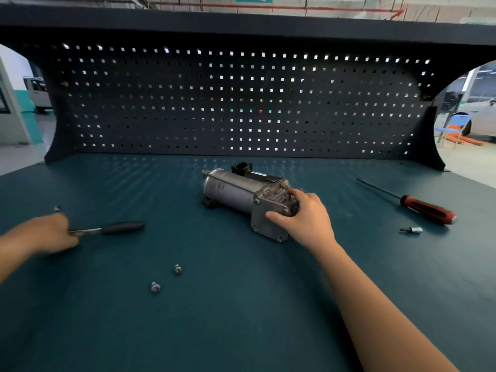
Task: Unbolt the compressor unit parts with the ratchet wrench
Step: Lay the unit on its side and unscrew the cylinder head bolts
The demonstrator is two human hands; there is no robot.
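We are between bolts, by our reading. The compressor unit [236, 191] lies on its side mid-table [241, 318], with our right hand [303, 213] curled over its flanged end to steady it. Our left hand [51, 232] — blurred — is at the metal head end of the ratchet wrench [107, 229], well to the left; whether it grips we cannot tell. Two loose bolts [178, 269] lie nearer us. The next move likely calls for seating the wrench squarely on a flange bolt [256, 202] not yet out — unit held firm.

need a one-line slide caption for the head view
Right hand grips the grey metal compressor unit on the teal bench while the left hand holds the black-handled ratchet wrench.
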